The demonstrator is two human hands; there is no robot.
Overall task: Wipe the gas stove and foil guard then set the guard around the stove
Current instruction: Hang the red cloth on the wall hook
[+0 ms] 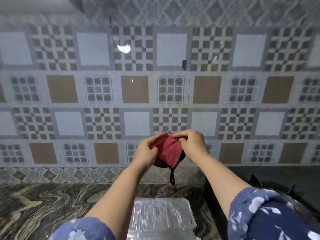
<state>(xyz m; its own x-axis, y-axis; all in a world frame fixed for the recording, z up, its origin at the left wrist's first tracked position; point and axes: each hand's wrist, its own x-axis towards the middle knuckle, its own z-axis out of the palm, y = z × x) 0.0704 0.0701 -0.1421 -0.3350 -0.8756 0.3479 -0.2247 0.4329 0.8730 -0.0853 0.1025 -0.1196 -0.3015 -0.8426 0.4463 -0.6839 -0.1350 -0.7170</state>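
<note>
The red cloth (166,149) hangs in mid-air before the tiled wall (135,89), pinched at its top by 2 hands — left hand (147,151) and right hand (192,142), forearms raised; the folded foil guard (162,217) lies flat on the counter (43,203) below — between the forearms

Foil guard (161,219) near centre cut off by bottom edge; dark stove (270,186) at right mostly hidden behind right sleeve (270,215).
</note>
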